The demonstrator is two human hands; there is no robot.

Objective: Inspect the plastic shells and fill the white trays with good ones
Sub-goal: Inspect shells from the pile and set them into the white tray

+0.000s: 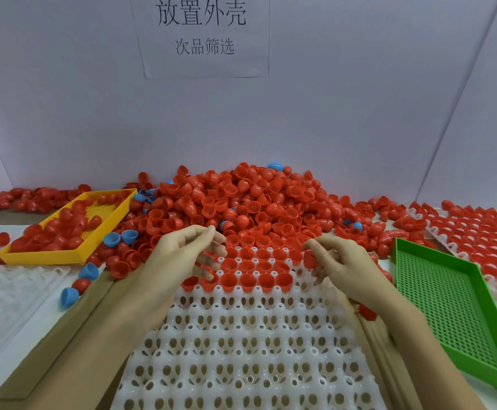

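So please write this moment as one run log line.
white tray: far rows filled | left hand: seating red shell | right hand: holding shell

There are two bare hands, a left hand (179,255) and a right hand (345,264). There are three white plastic trays with round holes: a middle one (241,350), a full one (478,232) and a bare one (10,291). There is one yellow plastic basket (72,250) and one green plastic basket (448,306). The red plastic half-shells in the big pile (235,199) are too many to count. About ten blue plastic half-shells (112,240) show.
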